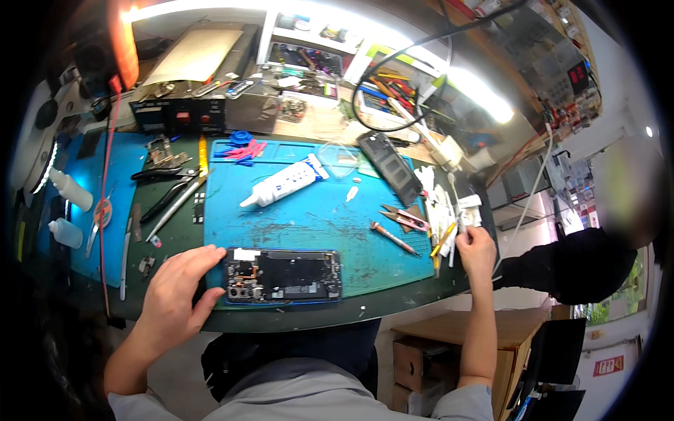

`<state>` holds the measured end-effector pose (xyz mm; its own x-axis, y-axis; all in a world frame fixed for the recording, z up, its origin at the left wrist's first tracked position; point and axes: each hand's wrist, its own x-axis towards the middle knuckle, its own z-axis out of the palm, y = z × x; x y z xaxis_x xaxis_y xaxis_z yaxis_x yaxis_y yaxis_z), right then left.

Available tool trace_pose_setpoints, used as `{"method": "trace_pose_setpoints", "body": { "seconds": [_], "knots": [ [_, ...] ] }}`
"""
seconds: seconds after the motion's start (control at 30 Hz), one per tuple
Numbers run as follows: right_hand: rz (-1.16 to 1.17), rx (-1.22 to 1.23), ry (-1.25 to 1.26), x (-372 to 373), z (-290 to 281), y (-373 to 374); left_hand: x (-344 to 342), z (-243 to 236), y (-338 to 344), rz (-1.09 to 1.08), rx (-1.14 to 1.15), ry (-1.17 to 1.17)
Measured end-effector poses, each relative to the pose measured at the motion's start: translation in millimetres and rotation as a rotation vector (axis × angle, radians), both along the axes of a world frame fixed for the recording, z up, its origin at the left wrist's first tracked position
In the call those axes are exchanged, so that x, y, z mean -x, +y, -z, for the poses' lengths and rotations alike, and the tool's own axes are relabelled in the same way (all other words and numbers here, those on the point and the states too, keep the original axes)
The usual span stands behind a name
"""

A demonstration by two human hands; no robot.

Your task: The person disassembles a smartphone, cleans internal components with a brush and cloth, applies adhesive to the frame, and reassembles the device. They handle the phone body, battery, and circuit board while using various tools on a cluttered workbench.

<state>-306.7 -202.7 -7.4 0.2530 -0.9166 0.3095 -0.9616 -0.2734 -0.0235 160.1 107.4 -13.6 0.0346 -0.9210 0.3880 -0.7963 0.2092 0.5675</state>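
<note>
An opened smartphone (284,276) lies on the near edge of the blue mat (302,217), its black battery and circuit board exposed. My left hand (179,291) is at its left end, thumb and fingers apart, fingertips at the phone's left corners. Off to the right, my right hand (477,252) is closed in a pinch on a slim pale stick-like tool (458,203), beside a pile of white strips (440,203). Farther back on the mat are a white glue tube (284,182), a dark phone-shaped panel (390,167), pink-handled snips (407,217) and a pen-like screwdriver (395,238).
Left of the mat lie black-handled pliers (165,174) and tweezers. White bottles (70,189) stand at the far left. A power supply box (179,114) and tool trays (309,59) line the back. A black cable (358,105) loops overhead. Another person (590,266) is at right.
</note>
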Motion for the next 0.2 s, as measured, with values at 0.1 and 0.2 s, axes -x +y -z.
{"method": "trace_pose_setpoints", "body": {
  "seconds": [0.1,0.2],
  "knots": [
    [0.094,-0.031,-0.097,6,-6,-6,-1,-3,0,-0.001,-0.026,-0.014],
    [0.081,-0.155,-0.379,7,2,-16,-3,3,0,0.03,0.016,-0.009]
  ]
}}
